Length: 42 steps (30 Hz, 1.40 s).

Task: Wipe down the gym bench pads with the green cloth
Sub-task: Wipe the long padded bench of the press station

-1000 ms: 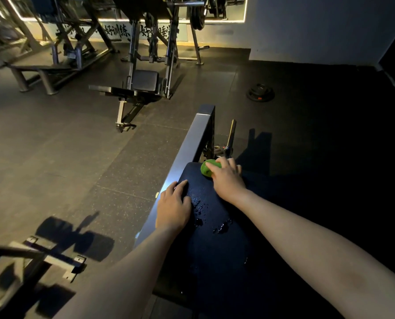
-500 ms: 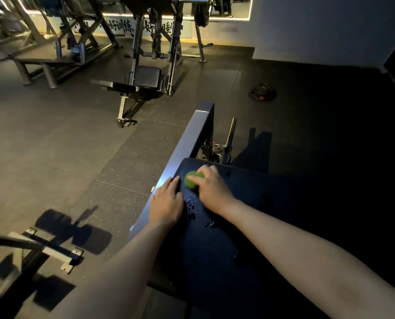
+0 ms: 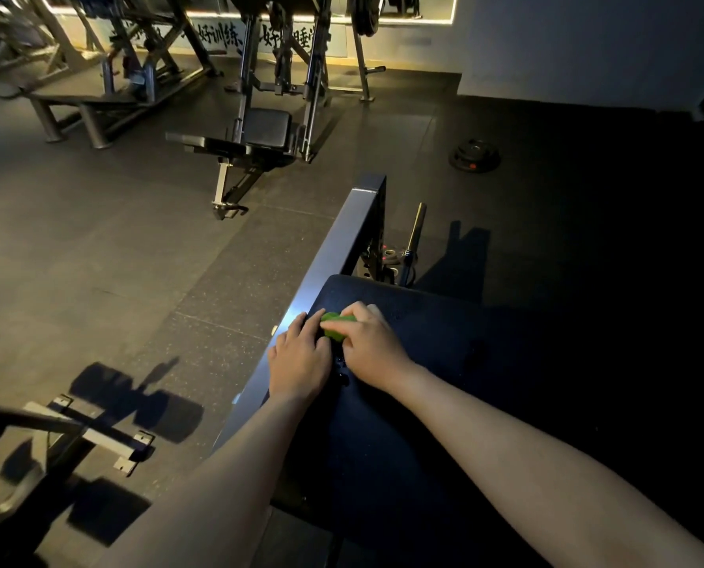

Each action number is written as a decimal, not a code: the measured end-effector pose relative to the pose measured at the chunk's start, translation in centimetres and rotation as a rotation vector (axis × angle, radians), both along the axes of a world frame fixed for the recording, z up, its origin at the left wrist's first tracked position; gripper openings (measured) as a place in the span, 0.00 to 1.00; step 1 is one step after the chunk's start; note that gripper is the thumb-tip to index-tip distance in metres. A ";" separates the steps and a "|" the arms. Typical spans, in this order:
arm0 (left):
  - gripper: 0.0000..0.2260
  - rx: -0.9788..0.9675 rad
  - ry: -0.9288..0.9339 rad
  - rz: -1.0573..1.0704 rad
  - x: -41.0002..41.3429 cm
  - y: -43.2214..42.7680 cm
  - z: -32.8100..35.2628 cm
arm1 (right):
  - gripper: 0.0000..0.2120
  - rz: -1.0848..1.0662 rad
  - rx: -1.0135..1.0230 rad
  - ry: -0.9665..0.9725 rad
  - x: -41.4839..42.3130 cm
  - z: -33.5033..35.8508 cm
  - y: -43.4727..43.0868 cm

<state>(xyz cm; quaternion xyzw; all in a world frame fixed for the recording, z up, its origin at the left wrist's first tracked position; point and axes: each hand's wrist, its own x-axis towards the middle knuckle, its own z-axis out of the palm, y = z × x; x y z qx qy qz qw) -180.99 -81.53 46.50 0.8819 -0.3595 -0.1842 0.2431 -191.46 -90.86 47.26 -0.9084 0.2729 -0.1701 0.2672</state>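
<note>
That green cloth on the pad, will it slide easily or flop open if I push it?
Probably soft and floppy: the green cloth sits bunched into a wad under the right hand. It likely glides readily, since droplets wet the pad beside it.

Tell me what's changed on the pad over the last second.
The right hand, gripping the green cloth, slid it left across the bench pad until it lies beside the fingers of the left hand. The left hand stayed flat on the pad's left edge, and the cloth stayed gripped.
</note>
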 end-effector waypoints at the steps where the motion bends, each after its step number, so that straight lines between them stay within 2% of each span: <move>1: 0.25 -0.001 -0.008 0.007 -0.1 0.0 0.0 | 0.20 0.008 -0.014 -0.006 -0.2 0.0 -0.4; 5: 0.24 0.012 -0.037 0.011 -0.2 0.0 0.1 | 0.24 -0.204 -0.075 0.023 -0.6 0.1 -5.1; 8: 0.24 0.000 -0.014 0.002 0.0 0.0 0.0 | 0.26 -0.412 -0.002 0.068 -1.3 0.5 -8.2; 10: 0.24 -0.011 -0.006 0.007 0.1 0.0 -0.1 | 0.26 -0.458 0.067 0.078 -1.0 0.9 -8.0; 13: 0.25 -0.023 0.006 0.010 0.3 -0.1 -0.3 | 0.25 -0.331 0.058 0.068 0.2 1.0 -4.6; 16: 0.31 -0.048 0.050 0.012 0.4 0.1 0.0 | 0.21 -0.125 0.055 0.042 0.5 0.8 -0.8; 20: 0.33 -0.122 0.126 0.000 0.7 0.8 0.4 | 0.21 0.043 0.054 0.018 -0.5 0.6 -0.1; 22: 0.34 -0.130 0.147 -0.007 0.8 1.3 0.6 | 0.22 -0.052 0.013 -0.019 0.0 0.5 -1.8; 25: 0.34 -0.140 0.095 -0.028 0.3 2.5 0.5 | 0.26 -0.321 0.036 -0.009 0.9 0.8 -4.9; 27: 0.33 -0.149 0.052 -0.023 0.1 3.4 0.4 | 0.25 -0.373 0.058 0.028 1.2 0.9 -5.1; 32: 0.33 -0.128 0.017 -0.081 0.4 3.8 -0.1 | 0.16 -0.230 0.043 0.045 1.5 0.9 -0.4; 38: 0.31 -0.138 0.017 -0.107 0.9 4.3 -1.2 | 0.18 -0.015 0.021 0.014 1.0 0.3 4.5; 40: 0.32 -0.086 -0.035 -0.125 0.8 4.1 -1.5 | 0.19 -0.047 -0.037 -0.003 0.6 0.2 2.5; 42: 0.32 -0.044 -0.073 -0.128 0.8 4.0 -1.6 | 0.23 -0.205 -0.073 -0.042 -0.2 0.1 -0.9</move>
